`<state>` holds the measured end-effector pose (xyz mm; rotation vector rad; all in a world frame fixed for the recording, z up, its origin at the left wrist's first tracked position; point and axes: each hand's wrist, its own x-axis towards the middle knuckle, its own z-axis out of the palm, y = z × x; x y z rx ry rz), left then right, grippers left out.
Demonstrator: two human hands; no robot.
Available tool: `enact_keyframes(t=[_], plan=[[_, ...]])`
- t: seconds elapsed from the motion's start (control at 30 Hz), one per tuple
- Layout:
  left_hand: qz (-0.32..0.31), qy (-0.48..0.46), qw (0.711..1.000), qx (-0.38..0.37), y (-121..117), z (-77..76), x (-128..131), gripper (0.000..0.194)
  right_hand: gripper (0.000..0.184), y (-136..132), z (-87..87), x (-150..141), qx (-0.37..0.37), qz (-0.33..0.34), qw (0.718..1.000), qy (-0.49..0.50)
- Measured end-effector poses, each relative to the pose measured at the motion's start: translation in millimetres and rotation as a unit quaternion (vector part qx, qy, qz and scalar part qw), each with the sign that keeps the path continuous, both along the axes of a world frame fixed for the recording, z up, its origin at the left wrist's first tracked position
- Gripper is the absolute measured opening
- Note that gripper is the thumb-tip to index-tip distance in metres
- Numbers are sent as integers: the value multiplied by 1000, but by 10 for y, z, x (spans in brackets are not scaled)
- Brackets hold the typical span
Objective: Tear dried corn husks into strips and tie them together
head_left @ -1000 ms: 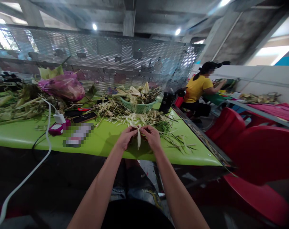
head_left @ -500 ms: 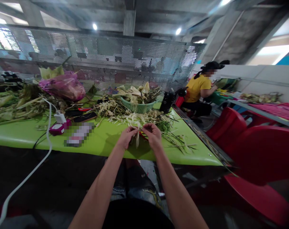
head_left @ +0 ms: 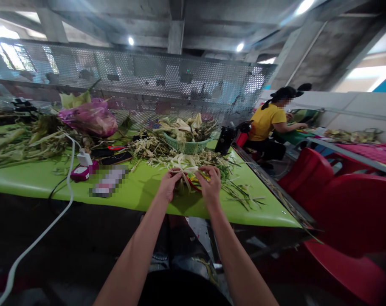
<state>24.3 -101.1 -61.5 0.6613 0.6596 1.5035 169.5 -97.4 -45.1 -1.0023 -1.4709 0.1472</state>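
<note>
My left hand (head_left: 170,185) is closed in a pinch on pale strips of dried husk (head_left: 188,186), which hang down between my hands above the table's front edge. My right hand (head_left: 211,185) is also closed, thumb and finger pinching the husk strips from the other side. Something red and yellow (head_left: 195,183) shows partly under my right hand; its shape is mostly hidden. Just beyond my fingers lies a heap of shredded dry strips (head_left: 183,160). Behind the heap stands a green plastic basket (head_left: 189,147) filled with dried husks.
On the green table (head_left: 138,187) at left lie a phone (head_left: 110,182), a magenta charger block (head_left: 82,172) with a white cable, and a purple bag (head_left: 91,117). Green stems (head_left: 243,193) lie at right. Red chairs (head_left: 352,208) and a person in yellow (head_left: 266,121) are further right.
My hands have moved slightly apart, and the strips between them hang differently. The whole view has shifted a little. The person in yellow has stretched an arm forward.
</note>
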Motion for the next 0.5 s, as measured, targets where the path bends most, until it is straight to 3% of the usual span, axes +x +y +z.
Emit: enact_keyframes(t=[0.17, 0.5], plan=[[14, -18, 1000, 8, 3, -9, -7, 41, 21, 9, -43, -61, -86, 127, 983, -100], [46, -19, 999, 5, 64, -79, -18, 31, 23, 100, -149, -95, -184, 211, 960, -7]])
